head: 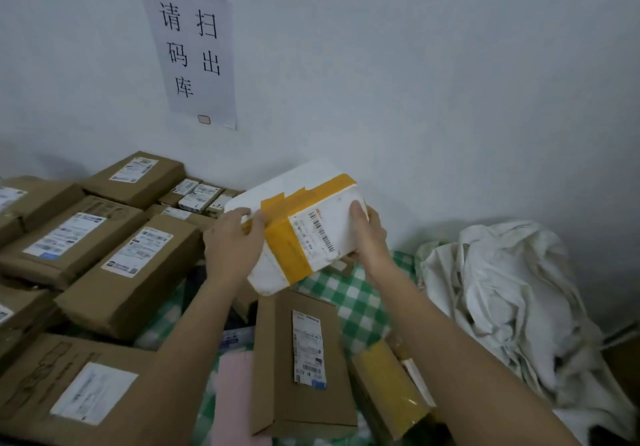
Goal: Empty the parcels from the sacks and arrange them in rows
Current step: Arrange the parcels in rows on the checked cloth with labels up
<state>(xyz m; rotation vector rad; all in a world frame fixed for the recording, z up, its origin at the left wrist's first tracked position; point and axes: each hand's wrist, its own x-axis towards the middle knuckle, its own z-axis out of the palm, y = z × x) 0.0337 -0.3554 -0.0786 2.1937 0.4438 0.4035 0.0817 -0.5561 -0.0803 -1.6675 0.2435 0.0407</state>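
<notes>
I hold a white foam parcel (304,217) bound with yellow tape in the air, tilted, near the wall. My left hand (232,244) grips its left end, thumb on top. My right hand (370,234) grips its right end, thumb on the labelled face. Below it lies a green-checked sack (353,300) with a brown cardboard box (298,366) and a yellow-taped box (391,386) on it. To the left, several brown parcels (135,272) lie side by side in rows.
A white wall with a paper notice (195,43) stands right behind. A crumpled white sack (512,303) is heaped at the right. Small boxes (201,196) sit against the wall. A pink soft packet (235,393) lies by my left forearm.
</notes>
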